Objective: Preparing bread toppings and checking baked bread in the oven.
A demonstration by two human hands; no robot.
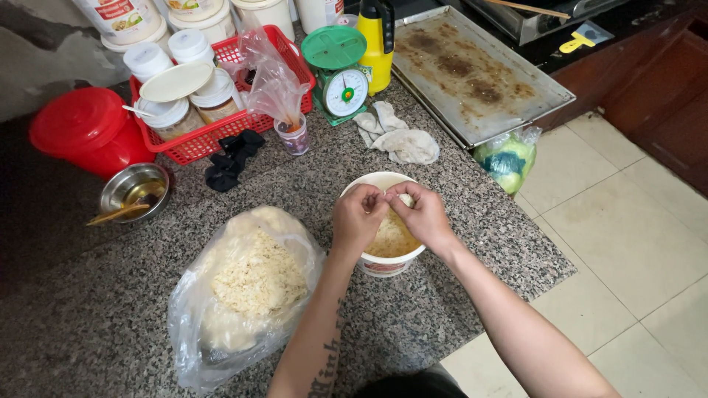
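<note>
Right now both hands sit over a round white plastic tub [383,254] w/ pale yellowish crumbly dough inside, standing on the speckled grey granite counter [457,258] near its front edge. Left hand [357,219] and right hand [424,215] meet above the tub's far rim, fingers curled in tight, tips pinching a small pale dough lump [405,200] between them; thumbs & forefingers nearly touching each other.

Just left of the tub lies a clear plastic bag [243,291], open, full of the same crumbly pale dough. Behind, approx centre: crumpled grey-white cloth [398,138], green kitchen scale w/ white dial [339,74], red plastic basket [221,133] holding lidded jars. Far left a red lidded bucket [87,129] and small steel bowl [134,190] w/ a spoon in it. Stained metal baking tray [479,74] lies at back right.
</note>
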